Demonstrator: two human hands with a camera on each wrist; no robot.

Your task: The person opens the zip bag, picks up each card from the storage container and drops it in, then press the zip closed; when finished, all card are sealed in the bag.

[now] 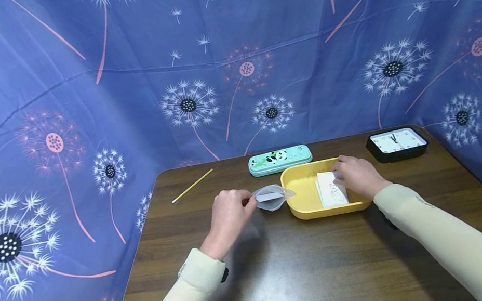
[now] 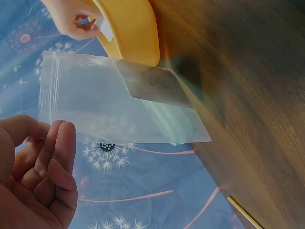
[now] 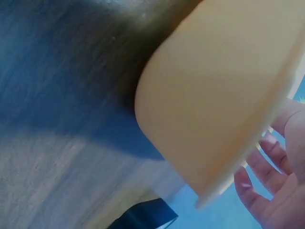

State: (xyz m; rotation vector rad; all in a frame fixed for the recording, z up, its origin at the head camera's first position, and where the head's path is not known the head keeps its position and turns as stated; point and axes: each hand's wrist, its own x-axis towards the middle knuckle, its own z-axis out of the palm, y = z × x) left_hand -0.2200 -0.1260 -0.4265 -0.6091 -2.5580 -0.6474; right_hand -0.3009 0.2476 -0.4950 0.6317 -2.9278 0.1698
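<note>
My left hand (image 1: 231, 212) pinches a clear zip-lock bag (image 2: 86, 100) at one corner of its zip end, holding it up left of a yellow tray (image 1: 294, 204). Inside the bag, near its bottom, lies a small paper slip (image 2: 155, 86), dark against the light in the left wrist view. Over the tray's right side, my right hand (image 1: 359, 176) reaches in and pinches the edge of a white paper slip (image 1: 332, 191) with faint marks on it. Another white slip shows partly beneath it. In the right wrist view the tray wall hides the paper.
Behind the tray lies a mint-green pencil case (image 1: 279, 160) with a panda print. A black-framed clock (image 1: 396, 143) stands at the back right. A yellow pencil (image 1: 192, 186) lies at the back left of the brown wooden table (image 1: 317, 275). Blue dandelion-print cloth (image 1: 212, 28) hangs around the table.
</note>
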